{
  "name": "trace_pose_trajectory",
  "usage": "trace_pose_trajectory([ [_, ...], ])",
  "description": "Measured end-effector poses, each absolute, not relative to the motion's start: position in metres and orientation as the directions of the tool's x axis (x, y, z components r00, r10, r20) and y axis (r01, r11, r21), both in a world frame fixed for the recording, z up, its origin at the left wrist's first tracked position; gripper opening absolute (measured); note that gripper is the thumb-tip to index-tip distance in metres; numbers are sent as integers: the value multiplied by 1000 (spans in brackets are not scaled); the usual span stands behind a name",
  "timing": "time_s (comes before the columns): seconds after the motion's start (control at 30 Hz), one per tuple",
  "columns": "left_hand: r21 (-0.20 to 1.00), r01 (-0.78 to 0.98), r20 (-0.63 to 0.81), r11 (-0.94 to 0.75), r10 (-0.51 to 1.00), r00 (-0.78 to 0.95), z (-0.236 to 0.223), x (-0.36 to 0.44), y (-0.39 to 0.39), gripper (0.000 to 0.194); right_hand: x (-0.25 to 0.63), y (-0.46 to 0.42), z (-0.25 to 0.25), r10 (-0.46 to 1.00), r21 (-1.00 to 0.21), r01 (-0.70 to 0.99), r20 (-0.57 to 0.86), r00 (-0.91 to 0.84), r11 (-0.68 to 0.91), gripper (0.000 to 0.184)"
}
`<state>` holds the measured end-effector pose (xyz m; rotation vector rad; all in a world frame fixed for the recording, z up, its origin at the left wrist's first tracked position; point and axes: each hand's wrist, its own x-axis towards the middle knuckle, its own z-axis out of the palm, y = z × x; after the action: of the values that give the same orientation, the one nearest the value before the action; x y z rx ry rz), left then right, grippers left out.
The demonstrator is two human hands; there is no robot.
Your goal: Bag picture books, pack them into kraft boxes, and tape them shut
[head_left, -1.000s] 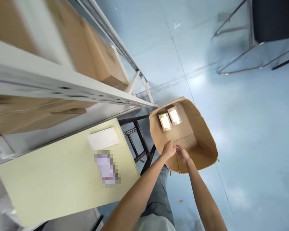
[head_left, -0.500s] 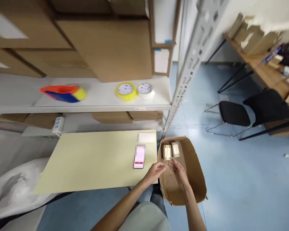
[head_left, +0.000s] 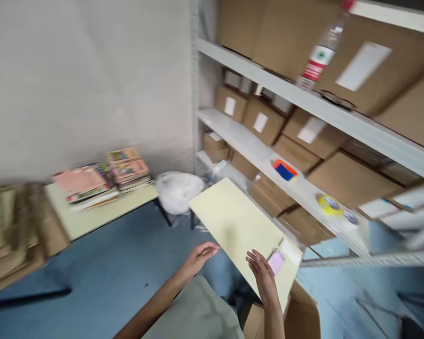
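Observation:
My left hand [head_left: 198, 258] hangs in the air over the blue floor, just left of the pale yellow table [head_left: 233, 226], fingers loosely apart and holding nothing. My right hand [head_left: 261, 273] hovers over the table's near edge, fingers stretched out and empty, right beside a phone [head_left: 276, 262] with a pink screen that lies on the table. A white card [head_left: 292, 250] lies just past the phone. The open cardboard box [head_left: 300, 315] stands on the floor below my right forearm; its inside is hidden.
White metal shelving [head_left: 304, 108] on the right holds many cardboard boxes, a plastic bottle [head_left: 321, 52], tape rolls [head_left: 330, 205] and a red-blue object [head_left: 284, 169]. A white plastic bag [head_left: 176, 190] lies at the wall. A second table [head_left: 92, 216] carries stacked books [head_left: 102, 176].
The view has swung far to the left, away from the box. Both hands have left the cardboard box and now hover open near the yellow table.

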<state>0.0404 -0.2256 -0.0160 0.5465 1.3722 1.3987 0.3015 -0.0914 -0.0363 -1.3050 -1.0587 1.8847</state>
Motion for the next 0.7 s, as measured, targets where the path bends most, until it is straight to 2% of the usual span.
trace_pose_trajectory([
  [0.17,926,-376,-288,47,730,-620,-3,-48,-310,51,164,-112,-12,698,-890,123,-425,-576,-439,71],
  [0.3,914,-403,-306,-47,574,-760,-8,-91,-357,53,68,-125,2,552,-896,240,-423,-719,-373,69],
  [0.53,912,-400,-354,-94,314,-881,-17,-163,-399,58,-78,-131,-7,319,-889,359,-441,-839,-285,65],
  [0.7,922,-379,-368,-86,115,-923,-17,-235,-408,69,-179,-134,-19,186,-877,397,-452,-872,-270,70],
])
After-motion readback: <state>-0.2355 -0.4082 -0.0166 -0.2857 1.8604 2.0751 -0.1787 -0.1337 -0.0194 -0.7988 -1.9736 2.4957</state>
